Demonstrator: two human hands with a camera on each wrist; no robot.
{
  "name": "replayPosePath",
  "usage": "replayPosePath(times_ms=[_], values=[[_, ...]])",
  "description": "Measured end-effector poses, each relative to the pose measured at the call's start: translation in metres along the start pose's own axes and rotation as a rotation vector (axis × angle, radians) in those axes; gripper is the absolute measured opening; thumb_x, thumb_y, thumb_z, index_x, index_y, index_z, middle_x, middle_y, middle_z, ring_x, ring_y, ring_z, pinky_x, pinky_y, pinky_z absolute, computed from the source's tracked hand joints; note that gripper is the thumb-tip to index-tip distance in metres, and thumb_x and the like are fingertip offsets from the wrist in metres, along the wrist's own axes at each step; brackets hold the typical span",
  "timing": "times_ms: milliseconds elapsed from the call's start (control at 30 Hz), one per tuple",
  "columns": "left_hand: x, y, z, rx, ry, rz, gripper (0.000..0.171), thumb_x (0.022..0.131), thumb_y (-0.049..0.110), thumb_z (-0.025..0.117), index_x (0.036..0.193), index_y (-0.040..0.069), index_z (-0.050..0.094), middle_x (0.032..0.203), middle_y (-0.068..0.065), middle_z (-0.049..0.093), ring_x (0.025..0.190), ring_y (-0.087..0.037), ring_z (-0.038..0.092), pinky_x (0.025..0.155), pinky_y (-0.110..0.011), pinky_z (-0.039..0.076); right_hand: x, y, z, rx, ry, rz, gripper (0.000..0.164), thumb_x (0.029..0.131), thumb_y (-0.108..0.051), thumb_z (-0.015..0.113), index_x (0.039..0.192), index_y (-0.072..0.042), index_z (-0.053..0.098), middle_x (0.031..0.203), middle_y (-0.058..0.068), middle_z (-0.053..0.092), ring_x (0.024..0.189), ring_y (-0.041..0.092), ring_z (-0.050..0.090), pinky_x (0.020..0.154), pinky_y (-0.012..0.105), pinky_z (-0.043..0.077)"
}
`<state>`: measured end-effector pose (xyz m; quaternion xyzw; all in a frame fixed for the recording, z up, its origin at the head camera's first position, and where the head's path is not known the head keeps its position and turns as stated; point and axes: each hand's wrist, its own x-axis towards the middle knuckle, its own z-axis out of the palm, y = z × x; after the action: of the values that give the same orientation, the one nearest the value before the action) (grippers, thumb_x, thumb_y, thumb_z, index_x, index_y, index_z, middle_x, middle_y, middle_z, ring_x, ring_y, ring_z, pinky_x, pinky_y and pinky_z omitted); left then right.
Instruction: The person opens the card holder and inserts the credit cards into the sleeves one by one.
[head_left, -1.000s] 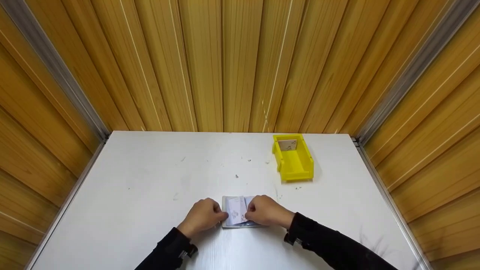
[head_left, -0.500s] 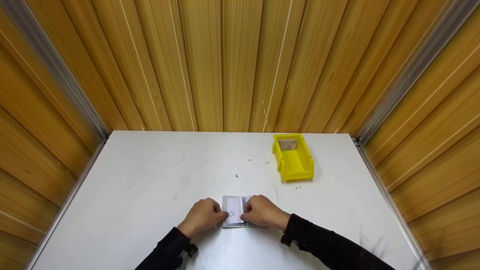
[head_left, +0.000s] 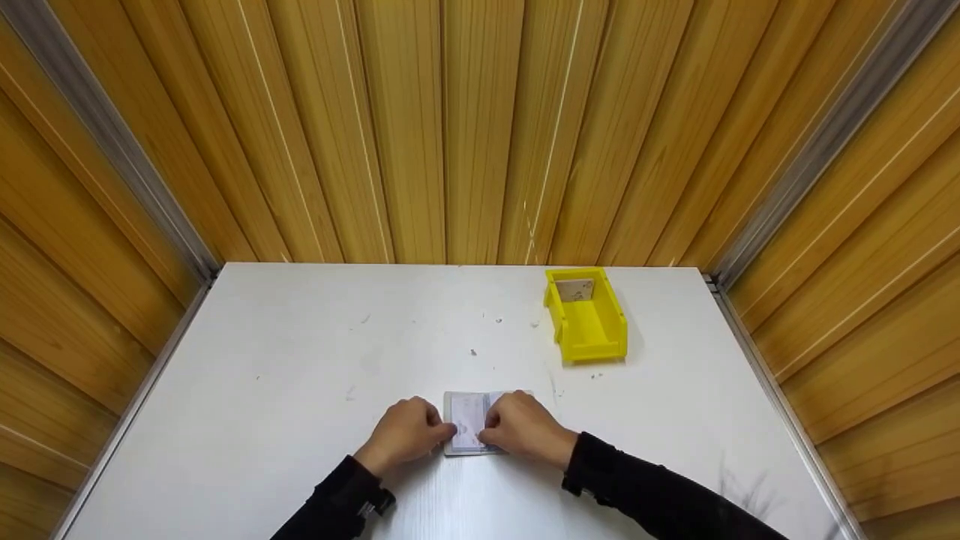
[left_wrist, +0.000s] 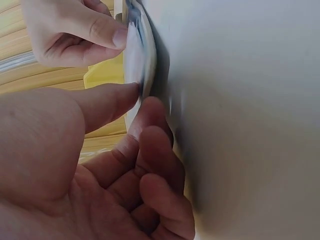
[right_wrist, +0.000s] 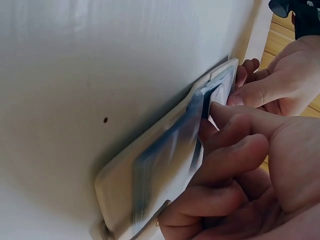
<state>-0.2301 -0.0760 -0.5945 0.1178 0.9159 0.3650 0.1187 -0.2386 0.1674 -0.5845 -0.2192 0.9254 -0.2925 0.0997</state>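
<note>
An open card holder (right_wrist: 117, 187) with clear plastic sleeves and a pale cover lies on the white table near its front. My left hand (head_left: 405, 433) pinches the holder's left edge, thumb on top and fingers beneath. Over the left sleeve lies a pale printed card (head_left: 468, 417), lined up with the holder. At the card's right edge, my right hand (head_left: 529, 431) pinches it between thumb and curled fingers, beside the holder's middle fold. That hand covers most of the holder's right half in the head view; clear sleeves there stand slightly raised in the right wrist view.
A yellow bin (head_left: 590, 351) stands at the back right of the table (head_left: 315, 360). Inside it, a pale printed card (head_left: 576, 290) leans against the far wall. Wood-grain panels (head_left: 480, 135) enclose the table at the back and sides.
The card has straightened from a tilt and shifted left, now lying flatter over the left sleeve. My right hand moved slightly left with it; the left hand stayed put.
</note>
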Motion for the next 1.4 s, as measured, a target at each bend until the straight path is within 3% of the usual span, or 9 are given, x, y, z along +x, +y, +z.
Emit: replayPosePath(times_ms=[267, 400, 600, 733, 1000, 1400], values=[[-0.001, 0.000, -0.001, -0.019, -0.018, -0.031, 0.035, 0.097, 0.034, 0.081, 0.068, 0.017, 0.071, 0.059, 0.008, 0.064, 0.050, -0.008, 0.056, 0.052, -0.026, 0.041, 0.004, 0.003, -0.019, 0.027, 0.016, 0.023, 0.015, 0.093, -0.021, 0.084, 0.081, -0.013, 0.084, 0.076, -0.007, 0.073, 0.071, 0.005, 0.055, 0.065, 0.023, 0.044], [-0.002, 0.000, -0.002, -0.027, -0.026, -0.041, 0.036, 0.098, 0.036, 0.081, 0.069, 0.015, 0.072, 0.059, 0.008, 0.064, 0.051, -0.008, 0.055, 0.053, -0.026, 0.041, 0.012, 0.012, -0.043, 0.028, 0.020, 0.090, 0.017, 0.099, -0.023, 0.079, 0.087, -0.012, 0.084, 0.080, -0.003, 0.073, 0.071, 0.010, 0.059, 0.063, 0.025, 0.047], [-0.002, 0.000, -0.001, -0.023, -0.030, -0.043, 0.038, 0.097, 0.038, 0.082, 0.066, 0.018, 0.070, 0.059, 0.008, 0.063, 0.052, -0.009, 0.054, 0.054, -0.027, 0.042, 0.021, 0.036, -0.066, -0.001, -0.057, 0.204, 0.015, 0.101, -0.023, 0.078, 0.093, -0.011, 0.084, 0.086, 0.000, 0.075, 0.076, 0.015, 0.062, 0.070, 0.030, 0.051], [-0.001, -0.001, 0.000, -0.015, -0.034, -0.036, 0.039, 0.095, 0.042, 0.083, 0.067, 0.018, 0.070, 0.060, 0.009, 0.061, 0.055, -0.010, 0.053, 0.054, -0.028, 0.041, 0.021, 0.047, -0.063, -0.045, -0.116, 0.206, 0.014, 0.101, -0.025, 0.079, 0.094, -0.014, 0.084, 0.089, -0.002, 0.074, 0.084, 0.017, 0.062, 0.078, 0.034, 0.052], [0.000, 0.001, 0.001, -0.021, -0.036, -0.010, 0.037, 0.091, 0.039, 0.085, 0.067, 0.016, 0.070, 0.059, 0.010, 0.058, 0.056, -0.010, 0.051, 0.053, -0.026, 0.039, 0.024, 0.050, -0.057, -0.115, -0.135, 0.187, 0.012, 0.097, -0.027, 0.084, 0.097, -0.016, 0.082, 0.094, 0.000, 0.072, 0.094, 0.019, 0.059, 0.090, 0.043, 0.052], [0.002, 0.001, 0.001, -0.010, -0.041, -0.033, 0.037, 0.090, 0.038, 0.086, 0.064, 0.019, 0.067, 0.059, 0.010, 0.056, 0.056, -0.010, 0.050, 0.054, -0.027, 0.038, 0.026, 0.045, -0.054, -0.181, -0.121, 0.167, 0.018, 0.099, -0.028, 0.082, 0.084, -0.021, 0.074, 0.084, -0.003, 0.065, 0.088, 0.019, 0.058, 0.085, 0.039, 0.047]])
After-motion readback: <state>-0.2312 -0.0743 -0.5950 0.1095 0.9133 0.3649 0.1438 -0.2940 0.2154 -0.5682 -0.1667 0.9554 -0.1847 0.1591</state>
